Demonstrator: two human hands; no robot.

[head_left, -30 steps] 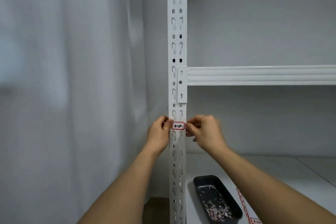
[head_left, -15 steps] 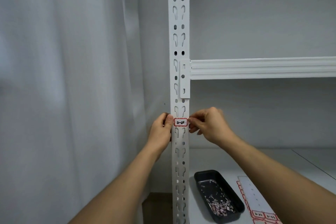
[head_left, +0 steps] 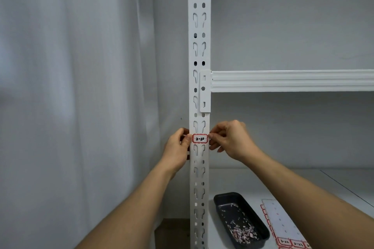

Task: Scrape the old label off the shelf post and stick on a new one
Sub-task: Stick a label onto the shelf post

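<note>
Head view shows both hands raised to the white shelf post (head_left: 199, 87), one on either side of a small red-bordered label (head_left: 200, 138). The left hand (head_left: 178, 147) has its fingers curled against the post's left edge, with the thumb tip touching the label's left end. The right hand (head_left: 232, 140) is bunched, its thumb and forefinger pinched at the label's right end. Holding the label by both ends this way looks meant to keep it level and centred on the post's face between two rows of slots, so the step in hand appears to be setting or smoothing down the new label; whether it is fully stuck cannot be told.

The label carries dark handwriting that seems to read "3-2" followed by a character too blurred to make out.

Lower right, on the shelf board (head_left: 303, 180), sits a dark tray (head_left: 220, 200) holding a heap of small pale and pinkish scraps, likely scrapings kept there so they do not scatter. Just beside it lies a mostly emptied sticker sheet (head_left: 279, 220), within easy reach, with a few red-bordered labels left at its near end; their writing is too small to read. A shelf beam (head_left: 293, 81) hooks into the post above the hands, and a pale curtain (head_left: 81, 97) hangs to the left.
</note>
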